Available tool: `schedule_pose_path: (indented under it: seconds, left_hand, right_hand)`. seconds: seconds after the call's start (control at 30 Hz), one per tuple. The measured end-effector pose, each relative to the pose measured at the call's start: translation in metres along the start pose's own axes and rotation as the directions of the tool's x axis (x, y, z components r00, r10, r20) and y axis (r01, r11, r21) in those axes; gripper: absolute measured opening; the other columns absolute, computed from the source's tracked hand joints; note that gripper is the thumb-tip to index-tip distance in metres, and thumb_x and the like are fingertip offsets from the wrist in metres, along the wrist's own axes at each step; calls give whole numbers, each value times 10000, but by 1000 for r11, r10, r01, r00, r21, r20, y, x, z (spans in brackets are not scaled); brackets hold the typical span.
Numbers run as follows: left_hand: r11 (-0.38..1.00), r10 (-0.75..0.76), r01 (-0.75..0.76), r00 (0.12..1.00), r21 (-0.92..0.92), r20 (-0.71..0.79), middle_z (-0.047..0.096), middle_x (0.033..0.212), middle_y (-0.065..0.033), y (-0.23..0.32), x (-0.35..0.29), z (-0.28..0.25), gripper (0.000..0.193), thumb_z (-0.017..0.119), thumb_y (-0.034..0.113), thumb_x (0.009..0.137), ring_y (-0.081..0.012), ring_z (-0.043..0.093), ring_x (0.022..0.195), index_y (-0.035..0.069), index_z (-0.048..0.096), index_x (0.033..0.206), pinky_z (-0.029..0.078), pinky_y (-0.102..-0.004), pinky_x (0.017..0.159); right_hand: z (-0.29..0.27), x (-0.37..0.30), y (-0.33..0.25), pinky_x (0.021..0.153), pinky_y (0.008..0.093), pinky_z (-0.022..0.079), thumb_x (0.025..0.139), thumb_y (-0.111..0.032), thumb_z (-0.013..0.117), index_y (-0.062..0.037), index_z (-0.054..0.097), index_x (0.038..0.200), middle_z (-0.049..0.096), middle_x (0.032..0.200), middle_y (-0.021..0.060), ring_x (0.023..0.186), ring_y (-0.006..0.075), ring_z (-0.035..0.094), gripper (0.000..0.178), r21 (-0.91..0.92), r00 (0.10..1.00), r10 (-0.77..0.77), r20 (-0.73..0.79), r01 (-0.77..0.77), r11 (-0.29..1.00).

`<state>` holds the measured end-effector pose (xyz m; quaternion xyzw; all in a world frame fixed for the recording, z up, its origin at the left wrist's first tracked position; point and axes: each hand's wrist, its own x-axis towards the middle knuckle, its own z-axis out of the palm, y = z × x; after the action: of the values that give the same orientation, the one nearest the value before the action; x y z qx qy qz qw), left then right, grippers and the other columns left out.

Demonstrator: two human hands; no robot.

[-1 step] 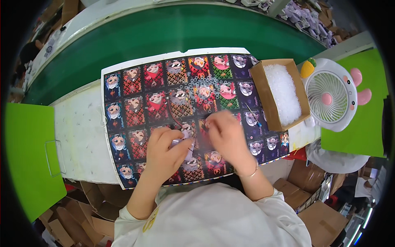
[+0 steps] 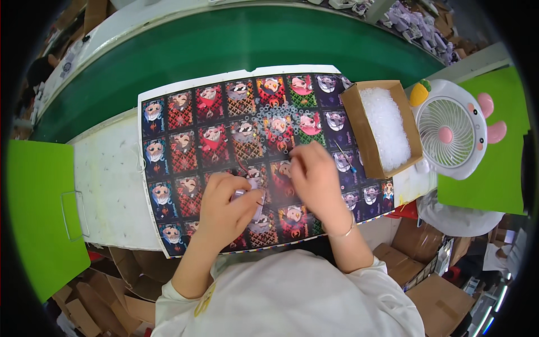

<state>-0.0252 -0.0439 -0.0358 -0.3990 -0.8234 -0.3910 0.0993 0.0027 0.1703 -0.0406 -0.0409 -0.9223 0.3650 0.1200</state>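
My left hand (image 2: 223, 209) is closed around a small lavender plastic part (image 2: 259, 210), above a sheet printed with rows of cartoon cards (image 2: 212, 137). A thin dark red wire (image 2: 241, 164) runs up from beside that part. My right hand (image 2: 315, 175) is curled to the right of it, thumb and fingertips pinched together. Whatever they hold, if anything, is too small to make out. Just beyond those fingertips lie many small translucent rings (image 2: 275, 124), scattered over the sheet. To the right rests a thin tool with a blue end (image 2: 352, 167).
A cardboard box (image 2: 368, 132) of clear white plastic bits stands on the right, beside a white fan (image 2: 449, 132) with pink ears. Beyond the sheet runs a green conveyor belt (image 2: 224, 48). Lime-green panels (image 2: 42, 208) flank the white table (image 2: 112, 180). Cardboard boxes (image 2: 441, 300) sit below.
My right hand has shifted slightly away from me and to the right, its fingertips nearer the rings. My left hand stays in place with the lavender part.
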Motion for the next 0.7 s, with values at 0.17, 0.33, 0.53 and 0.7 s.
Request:
schedule_pose_path:
  seconds: [0.17,0.33,0.53,0.7]
  left_hand:
    - [983,-17,11,1000,-185,-27,609,892,-82,13,17,-16,183,700,27,743,-270,551,797,48,713,925,447,-378,721]
    - [975,4,-8,1000,-220,-19,612,899,-81,25,21,-24,177,718,24,766,-282,568,806,42,702,941,467,-396,714]
    - [975,12,-14,1000,-220,-9,610,898,-90,26,26,-16,195,723,41,752,-292,581,808,34,683,942,475,-391,690]
    - [980,59,-62,998,-191,-18,610,882,-73,23,27,-9,202,731,65,721,-276,589,804,50,680,916,484,-385,655]
  right_hand:
    - [14,15,9,727,462,515,832,-93,681,-10,618,901,592,916,192,820,389,617,124,-253,997,30,74,-10,967]
    - [-1,11,-7,629,376,492,793,-35,696,-4,615,809,580,799,121,706,275,600,89,141,988,12,155,-34,989]
    - [-41,-12,-56,459,228,423,741,53,757,-29,627,828,556,785,41,542,79,539,177,502,966,-243,89,167,848]
    - [-41,-15,-53,455,228,426,744,51,759,-25,629,842,559,788,44,539,80,537,180,494,975,-205,81,139,858]
